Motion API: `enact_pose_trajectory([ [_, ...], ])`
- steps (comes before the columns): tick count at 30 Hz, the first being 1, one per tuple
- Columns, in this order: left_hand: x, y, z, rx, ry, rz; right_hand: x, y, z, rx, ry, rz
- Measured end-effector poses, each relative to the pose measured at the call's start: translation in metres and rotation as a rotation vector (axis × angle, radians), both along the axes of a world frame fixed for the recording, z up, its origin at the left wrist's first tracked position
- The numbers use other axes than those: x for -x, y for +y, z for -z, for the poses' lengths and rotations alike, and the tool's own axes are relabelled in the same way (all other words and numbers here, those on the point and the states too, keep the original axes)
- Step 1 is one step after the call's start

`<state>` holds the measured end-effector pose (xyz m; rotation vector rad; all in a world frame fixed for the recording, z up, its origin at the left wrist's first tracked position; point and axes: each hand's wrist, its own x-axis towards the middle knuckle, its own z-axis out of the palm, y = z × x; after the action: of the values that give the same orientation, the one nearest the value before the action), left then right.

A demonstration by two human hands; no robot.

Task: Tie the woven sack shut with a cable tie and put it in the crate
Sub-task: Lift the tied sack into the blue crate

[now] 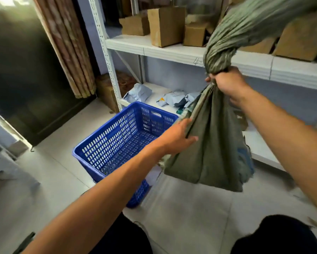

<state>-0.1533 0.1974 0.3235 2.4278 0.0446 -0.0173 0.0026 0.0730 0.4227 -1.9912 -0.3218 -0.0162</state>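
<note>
Nearest me I see my two dark-clad knees over the pale tiled floor [44, 180], and both bare forearms reaching forward. Just ahead of my left arm the blue crate [106, 143] stands on the floor, nothing inside it that I can see, its open top unobstructed. My left hand [176, 138] is partly closed on the side of the sack [209, 153], fingers wrapped over a fold of the grey-green cloth, just right of the crate's far corner. The sack hangs in the air, clear of the floor, beside the crate and a little to its right, not over it. My right hand [227, 81] is higher, fisted tight around the gathered neck, and the loose cloth above my grip streams up and to the right, blurred. I cannot make out a cable tie on the neck. Behind the sack is a white metal shelf [172, 50]: crumpled parcels [174, 99] on the low level, cardboard boxes [165, 24] above. Far left hangs a curtain [66, 43] beside a dark doorway
</note>
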Motion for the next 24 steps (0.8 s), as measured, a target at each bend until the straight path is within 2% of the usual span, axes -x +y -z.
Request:
enact_pose_trajectory([
  [3,0.001,0.021,-0.023,-0.032,-0.064,-0.046,-0.006,0.03,-0.051,0.055,-0.07,-0.131],
  [7,0.004,0.061,-0.051,0.008,-0.1,-0.169,-0.012,0.066,-0.093,0.109,-0.123,-0.189],
  [11,0.01,0.111,-0.09,0.04,-0.125,-0.274,-0.013,0.111,-0.111,0.071,-0.166,-0.245],
  [13,0.016,0.131,-0.111,0.037,-0.127,-0.282,-0.012,0.132,-0.121,0.114,-0.199,-0.268],
  [16,0.027,0.154,-0.136,-0.038,-0.109,-0.291,-0.009,0.162,-0.133,0.101,-0.168,-0.264],
  [24,0.042,0.214,-0.144,-0.024,-0.041,-0.418,0.001,0.228,-0.134,0.159,-0.181,-0.341],
])
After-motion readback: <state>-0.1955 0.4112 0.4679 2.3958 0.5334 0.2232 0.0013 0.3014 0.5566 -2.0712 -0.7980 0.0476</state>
